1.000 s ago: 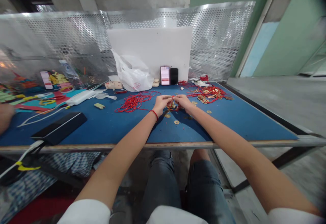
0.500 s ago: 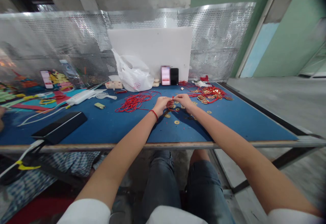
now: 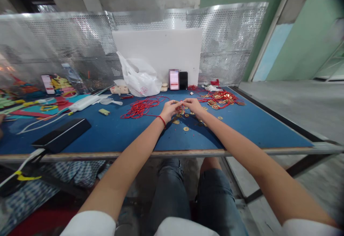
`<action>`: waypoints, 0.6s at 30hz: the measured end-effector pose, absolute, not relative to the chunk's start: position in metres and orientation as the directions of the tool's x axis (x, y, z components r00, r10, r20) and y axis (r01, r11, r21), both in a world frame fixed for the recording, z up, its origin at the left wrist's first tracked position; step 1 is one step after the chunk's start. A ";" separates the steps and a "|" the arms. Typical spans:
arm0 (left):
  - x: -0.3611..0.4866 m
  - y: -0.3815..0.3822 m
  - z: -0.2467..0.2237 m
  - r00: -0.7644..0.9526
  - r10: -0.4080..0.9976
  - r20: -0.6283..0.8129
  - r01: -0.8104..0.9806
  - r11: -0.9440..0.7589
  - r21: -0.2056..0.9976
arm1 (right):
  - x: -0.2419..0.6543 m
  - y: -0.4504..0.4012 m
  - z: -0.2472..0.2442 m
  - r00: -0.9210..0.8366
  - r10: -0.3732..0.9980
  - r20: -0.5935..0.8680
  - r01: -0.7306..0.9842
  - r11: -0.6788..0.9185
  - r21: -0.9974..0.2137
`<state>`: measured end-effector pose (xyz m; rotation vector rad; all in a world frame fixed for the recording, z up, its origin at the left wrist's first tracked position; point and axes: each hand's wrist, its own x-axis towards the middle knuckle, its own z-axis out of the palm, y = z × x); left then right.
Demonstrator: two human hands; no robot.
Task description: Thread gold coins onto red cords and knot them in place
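Note:
Above the blue table, my left hand and my right hand meet fingertip to fingertip, both pinching a short red cord. Its lower part hangs between them. Loose brass coins lie under and around the hands, one coin nearer the table's front. Left of my hands is a loose pile of red cord. To their right, a heap of coins strung with red cord rests on the table. The fine detail at my fingertips is too small to make out.
A white plastic bag, two upright phones and a white board stand behind. At left are a black box, a white power strip and cables. Part of another person's hand shows at the left edge.
The red cord now hangs lower between my fingertips. Both hands stay nearly in place, still pinched together.

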<state>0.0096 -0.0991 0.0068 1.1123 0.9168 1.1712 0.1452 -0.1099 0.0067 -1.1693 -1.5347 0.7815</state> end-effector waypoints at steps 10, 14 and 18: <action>0.007 -0.090 0.002 0.211 0.973 -0.093 -0.288 0.153 0.945 | 0.151 -0.112 0.009 -0.117 0.853 0.509 0.780 0.396 -0.484; 0.007 -0.092 0.004 0.159 0.981 -0.113 -0.327 0.160 0.931 | 0.151 -0.115 0.013 -0.106 0.863 0.495 0.830 0.350 -0.434; 0.007 -0.095 0.008 0.098 0.986 -0.134 -0.366 0.161 0.917 | 0.147 -0.120 0.016 -0.079 0.848 0.524 0.826 0.350 -0.442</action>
